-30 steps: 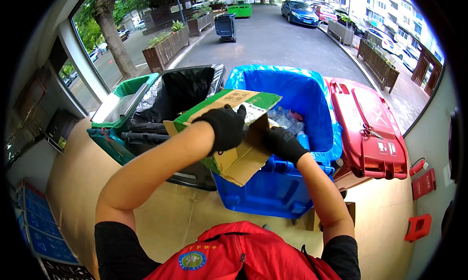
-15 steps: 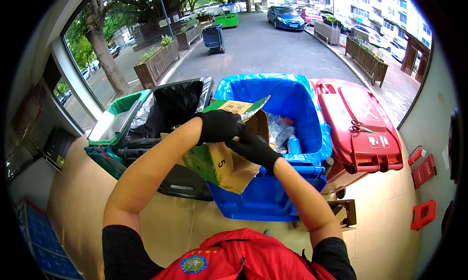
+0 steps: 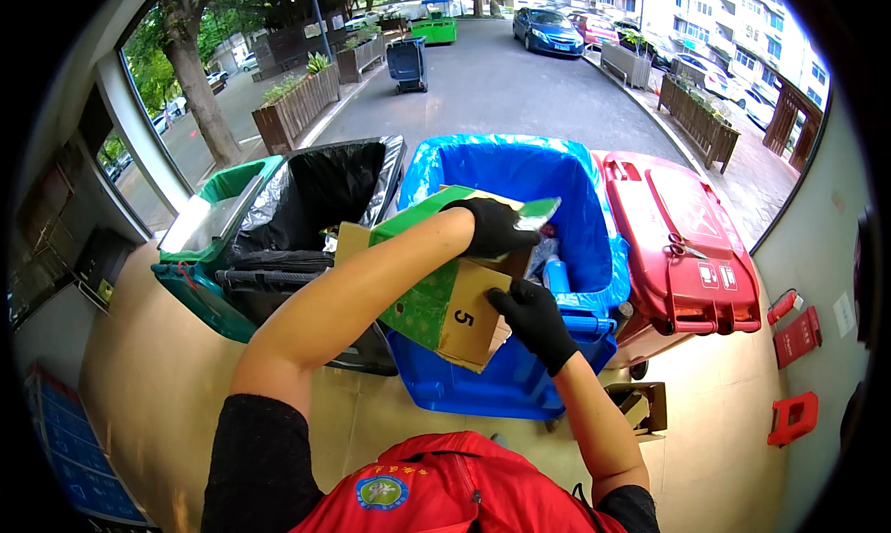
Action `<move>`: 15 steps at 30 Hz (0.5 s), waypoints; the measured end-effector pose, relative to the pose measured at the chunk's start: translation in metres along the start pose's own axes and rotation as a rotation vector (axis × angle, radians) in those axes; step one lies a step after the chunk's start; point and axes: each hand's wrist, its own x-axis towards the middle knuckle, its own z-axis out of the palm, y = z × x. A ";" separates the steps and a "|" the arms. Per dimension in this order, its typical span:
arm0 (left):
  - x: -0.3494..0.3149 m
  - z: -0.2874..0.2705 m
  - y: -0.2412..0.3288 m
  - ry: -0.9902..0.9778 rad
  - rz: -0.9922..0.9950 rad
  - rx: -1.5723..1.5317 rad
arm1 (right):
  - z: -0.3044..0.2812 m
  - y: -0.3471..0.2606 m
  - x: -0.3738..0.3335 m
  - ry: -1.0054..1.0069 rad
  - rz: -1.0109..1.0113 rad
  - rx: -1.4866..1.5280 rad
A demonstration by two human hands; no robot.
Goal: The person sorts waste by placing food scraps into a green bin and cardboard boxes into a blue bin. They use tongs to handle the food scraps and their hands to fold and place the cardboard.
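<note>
A green and brown cardboard box (image 3: 419,299) is held tilted over the front edge of the blue bin (image 3: 483,385). My left hand (image 3: 497,229), in a black glove, is closed at the box's upper flap, its forearm crossing over the box. My right hand (image 3: 531,315), gloved as well, pinches the edge of the brown side panel, thumb on the outside. Inside the bin's blue liner (image 3: 566,176) lie a blue bottle (image 3: 555,275) and clear plastic, partly hidden by the box and my hands.
To the left stand a bin with a black liner (image 3: 316,190) and a green bin (image 3: 200,301). A red bin (image 3: 682,245) with scissors (image 3: 685,247) on its lid is at the right. An open carton (image 3: 640,408) sits on the floor, and a red stool (image 3: 794,419) by the wall.
My left hand has moved right across the box with its flap. The box has turned and shifted right, and my right hand now grips its side panel from the right.
</note>
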 end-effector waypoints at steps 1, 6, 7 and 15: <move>0.000 0.002 0.000 0.044 0.056 -0.083 | -0.006 0.004 -0.003 0.029 -0.015 -0.020; -0.021 0.049 -0.063 0.327 0.308 -0.027 | -0.048 -0.008 -0.012 0.015 0.258 0.174; -0.042 0.048 -0.045 0.468 0.150 0.055 | -0.057 -0.002 -0.013 0.024 0.281 0.158; -0.044 0.189 -0.071 0.025 -0.016 -0.069 | -0.068 0.039 -0.018 -0.036 0.290 -0.549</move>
